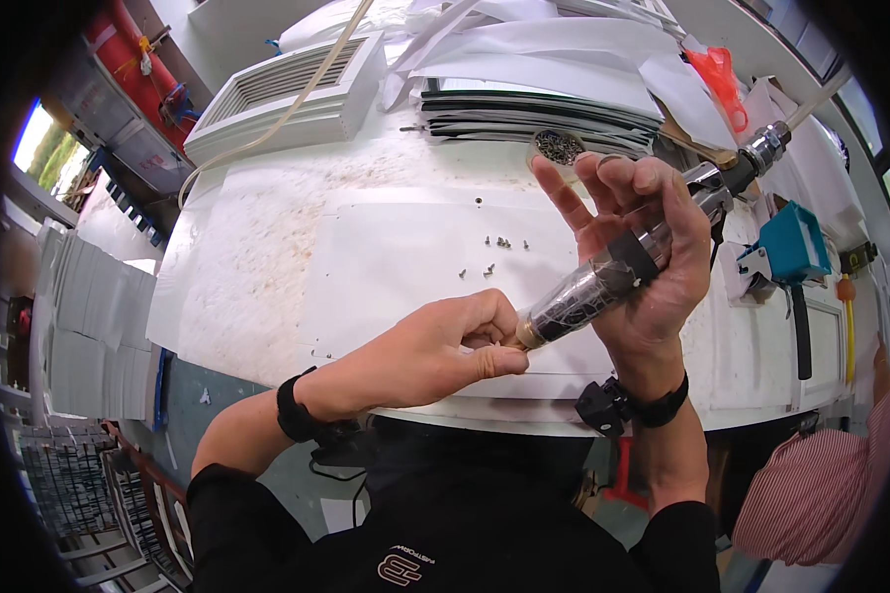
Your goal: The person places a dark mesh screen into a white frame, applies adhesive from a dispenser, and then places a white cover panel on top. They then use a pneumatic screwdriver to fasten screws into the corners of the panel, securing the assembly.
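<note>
A pneumatic screwdriver point(593, 287) with a clear-wrapped body and black tape lies slantwise across my right palm. My right hand point(653, 267) is turned palm up, its thumb over the tool and its other fingers loosely curled. At the tool's lower left end, my left hand point(455, 346) pinches the narrow tip between thumb and fingers; the bit itself is mostly hidden. Both hands are above the near edge of a flat white panel point(396, 247). Several small screws point(502, 242) lie loose on that panel, beyond my left hand.
A round dish of screws point(559, 148) stands before a stack of dark-edged sheets point(544, 109). A white louvred frame point(287, 94) sits at the far left, crossed by a pale hose point(267, 133). At right is a teal, black-handled tool point(796, 242). Another person's striped sleeve point(811, 494) shows lower right.
</note>
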Motion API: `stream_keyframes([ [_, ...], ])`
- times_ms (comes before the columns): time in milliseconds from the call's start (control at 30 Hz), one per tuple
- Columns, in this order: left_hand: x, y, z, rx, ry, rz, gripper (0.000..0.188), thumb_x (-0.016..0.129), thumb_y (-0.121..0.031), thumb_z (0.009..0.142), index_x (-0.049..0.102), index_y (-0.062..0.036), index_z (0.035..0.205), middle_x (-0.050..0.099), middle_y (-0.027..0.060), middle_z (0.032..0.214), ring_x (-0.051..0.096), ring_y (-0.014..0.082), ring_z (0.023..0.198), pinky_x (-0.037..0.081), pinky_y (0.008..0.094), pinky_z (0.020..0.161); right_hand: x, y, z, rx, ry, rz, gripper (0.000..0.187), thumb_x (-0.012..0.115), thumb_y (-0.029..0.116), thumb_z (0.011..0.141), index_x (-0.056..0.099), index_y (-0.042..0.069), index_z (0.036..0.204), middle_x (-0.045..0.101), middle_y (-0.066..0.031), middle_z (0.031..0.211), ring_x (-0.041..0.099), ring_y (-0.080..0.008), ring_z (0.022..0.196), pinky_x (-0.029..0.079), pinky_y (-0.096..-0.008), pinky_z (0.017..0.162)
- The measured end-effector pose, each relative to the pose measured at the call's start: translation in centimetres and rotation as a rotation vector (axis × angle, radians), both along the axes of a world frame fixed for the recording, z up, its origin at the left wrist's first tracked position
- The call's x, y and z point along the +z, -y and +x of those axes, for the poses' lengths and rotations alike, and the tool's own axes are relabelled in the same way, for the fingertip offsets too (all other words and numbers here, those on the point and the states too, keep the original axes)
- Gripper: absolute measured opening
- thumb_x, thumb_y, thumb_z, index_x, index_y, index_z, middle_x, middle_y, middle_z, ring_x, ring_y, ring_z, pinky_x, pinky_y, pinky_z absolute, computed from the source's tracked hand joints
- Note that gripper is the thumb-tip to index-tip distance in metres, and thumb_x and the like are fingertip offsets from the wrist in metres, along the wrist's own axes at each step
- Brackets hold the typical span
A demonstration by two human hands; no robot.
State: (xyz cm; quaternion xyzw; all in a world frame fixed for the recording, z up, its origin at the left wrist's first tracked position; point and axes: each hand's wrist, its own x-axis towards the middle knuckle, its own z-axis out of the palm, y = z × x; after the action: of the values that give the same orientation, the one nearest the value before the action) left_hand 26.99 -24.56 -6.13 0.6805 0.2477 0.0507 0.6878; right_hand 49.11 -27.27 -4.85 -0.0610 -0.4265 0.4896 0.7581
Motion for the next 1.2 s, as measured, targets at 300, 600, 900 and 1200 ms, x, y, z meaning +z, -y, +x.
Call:
stream_keyframes([
  [300,-0.2,-0.5,0.4,-0.114,0.197,-0.090,0.026,0.064,-0.022,0.105,0.061,-0.0015,0.121,0.070,0.0048,0.113,0.065,0.0186,0.111,0.048,0.0346,0.102,0.4,1.7,-0.3,-0.170,0.176,-0.002,0.024,0.046,0.031,0.106,0.055,0.010,0.097,0.067,-0.0074,0.099,0.061,-0.0254,0.118,0.031,-0.0671,0.120],
  [600,0.9,0.4,0.4,-0.036,-0.019,0.251,0.022,0.062,-0.023,0.106,0.061,-0.0025,0.114,0.071,0.0072,0.118,0.063,0.0176,0.118,0.046,0.0347,0.106,0.9,2.1,-1.8,-0.286,0.245,-0.066,0.027,0.047,0.034,0.106,0.053,0.011,0.093,0.061,-0.0054,0.092,0.059,-0.0258,0.115,0.032,-0.0676,0.120],
  [900,-0.8,0.3,-0.2,-0.187,0.199,0.013,0.023,0.057,-0.023,0.108,0.067,-0.0033,0.114,0.074,0.0081,0.111,0.066,0.0192,0.111,0.048,0.0355,0.100,0.7,2.9,-1.1,-0.110,0.180,-0.039,0.024,0.049,0.032,0.105,0.052,0.012,0.092,0.065,-0.0052,0.092,0.061,-0.0248,0.108,0.036,-0.0645,0.118],
  [1200,-1.6,1.5,0.3,0.100,0.201,0.763,0.020,0.076,-0.010,0.091,0.070,-0.0090,0.110,0.073,0.0078,0.094,0.068,0.0299,0.091,0.054,0.0385,0.082,1.1,3.7,-2.6,-0.514,0.240,-0.168,0.025,0.045,0.030,0.107,0.052,0.008,0.097,0.065,-0.0118,0.099,0.062,-0.0273,0.113,0.041,-0.0636,0.116],
])
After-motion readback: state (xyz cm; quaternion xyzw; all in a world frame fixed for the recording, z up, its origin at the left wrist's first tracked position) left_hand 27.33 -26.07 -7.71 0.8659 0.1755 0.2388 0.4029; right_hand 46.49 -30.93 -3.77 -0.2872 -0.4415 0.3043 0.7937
